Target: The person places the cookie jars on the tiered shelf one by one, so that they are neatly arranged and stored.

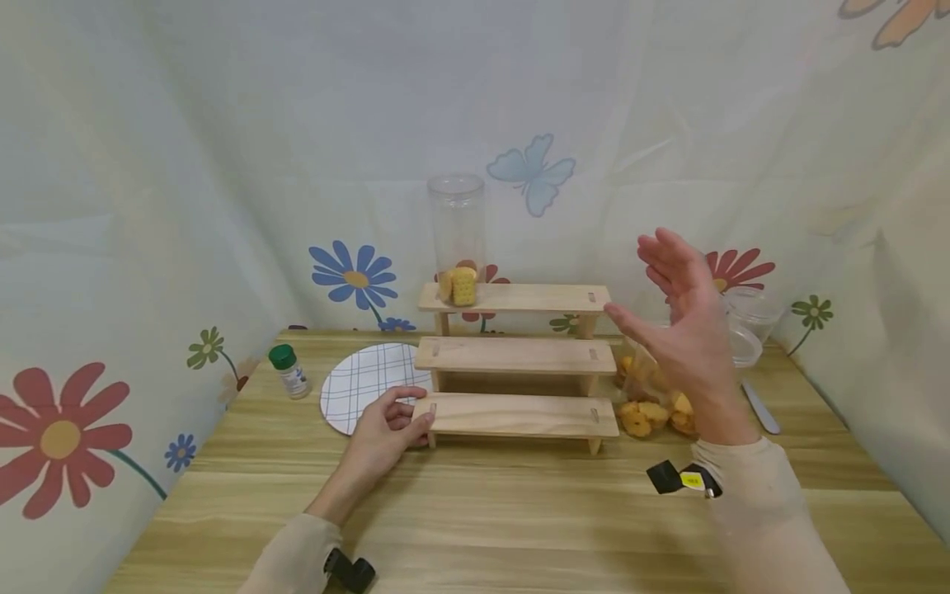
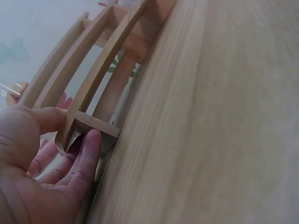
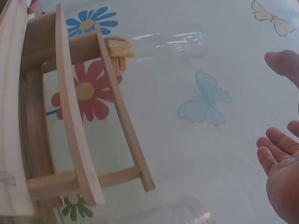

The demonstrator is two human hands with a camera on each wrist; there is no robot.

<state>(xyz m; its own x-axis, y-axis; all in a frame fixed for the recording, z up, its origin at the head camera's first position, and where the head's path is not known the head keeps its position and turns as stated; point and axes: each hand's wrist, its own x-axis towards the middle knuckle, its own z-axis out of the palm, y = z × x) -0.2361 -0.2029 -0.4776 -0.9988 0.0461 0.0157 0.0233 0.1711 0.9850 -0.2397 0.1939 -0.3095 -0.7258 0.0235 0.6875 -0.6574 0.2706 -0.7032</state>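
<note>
A three-tier wooden display stand (image 1: pixel 515 355) stands on the table. My left hand (image 1: pixel 387 429) grips the left end of its lowest shelf, thumb on the shelf board and fingers by the end support (image 2: pixel 98 123). My right hand (image 1: pixel 690 330) is raised beside the stand's right end, fingers straight, thumb spread apart, holding nothing. On the top shelf, at the left, stands a tall clear jar (image 1: pixel 456 219) with yellow crackers (image 1: pixel 463 286) at its bottom. The right wrist view shows this jar (image 3: pixel 173 44) and part of my right hand (image 3: pixel 282 154).
Left of the stand lie a round checked placemat (image 1: pixel 364 384) and a green-capped shaker bottle (image 1: pixel 289 371). Golden cookies (image 1: pixel 641 418) in clear packaging sit at the right, partly behind my right hand. Beyond are clear containers (image 1: pixel 753 309) and a flat blade-like utensil (image 1: pixel 762 408).
</note>
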